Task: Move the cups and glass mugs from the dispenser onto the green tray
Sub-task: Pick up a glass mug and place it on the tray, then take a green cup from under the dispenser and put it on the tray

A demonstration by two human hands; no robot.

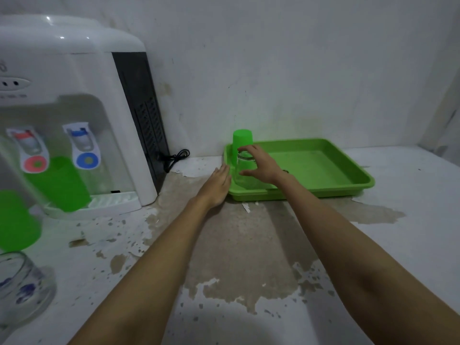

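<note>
On the right stands the green tray [323, 181]. An upturned green cup [242, 140] occupies its back left corner. In front of that cup a clear glass [245, 175] stands on the tray's front left part, and my right hand [261, 165] wraps around it, fingers behind and thumb in front. My left hand [217, 186] lies flat on the counter against the tray's left edge and holds nothing. At the left, the white dispenser [74, 95] has a green cup [59, 183] on its drip tray. Another green cup [15, 220] and a blue-patterned glass mug [22, 290] stand on the counter in front of it.
The white counter [249, 245] has a large patch of peeled paint between my arms. A black cord [174, 156] lies coiled behind the dispenser near the wall. The wall runs close behind the tray.
</note>
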